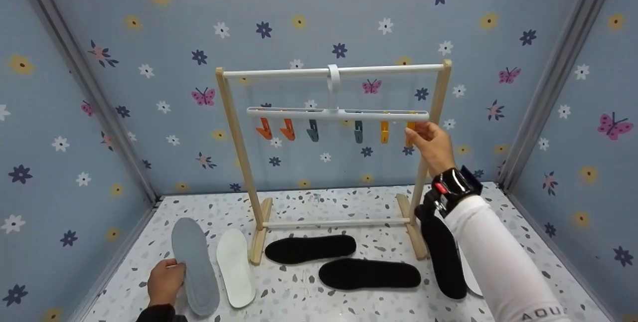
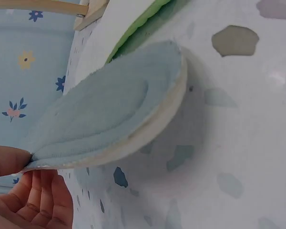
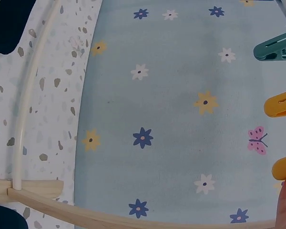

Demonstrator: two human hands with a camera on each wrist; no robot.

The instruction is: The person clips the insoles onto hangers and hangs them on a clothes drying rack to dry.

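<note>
Left hand (image 1: 165, 282), lower left of the frame: grip narrow, thumb on top and fingers beneath, pinching one edge of the grey insole (image 1: 197, 267). Left wrist view shows the insole tilted over the speckled tabletop (image 1: 284, 307); can't tell if its far edge touches. White insole (image 1: 235, 269) just to its right. Right hand (image 1: 436, 150), right of centre: grip holds the end yellow clip (image 1: 410, 138) at the right end of the white hanger (image 1: 344, 114), which hangs from the top bar (image 1: 279, 73). Can't tell if the clip's mouth is spread. Inner yellow clip (image 1: 384, 132), green clips (image 1: 312, 131) and orange clips (image 1: 287, 130) hang further left. Black insoles (image 1: 370, 274) lie lower centre and lower right.

Handling, my judgement: squeeze the clip tails squarely, don't pull down, since the hanger sits on one hook and could tip or swing. Keep the insole pinched near its edge, flat face turned clear of the white one. Bring a thin end up to the clip, keep fingertips out of its mouth, release slowly.
</note>
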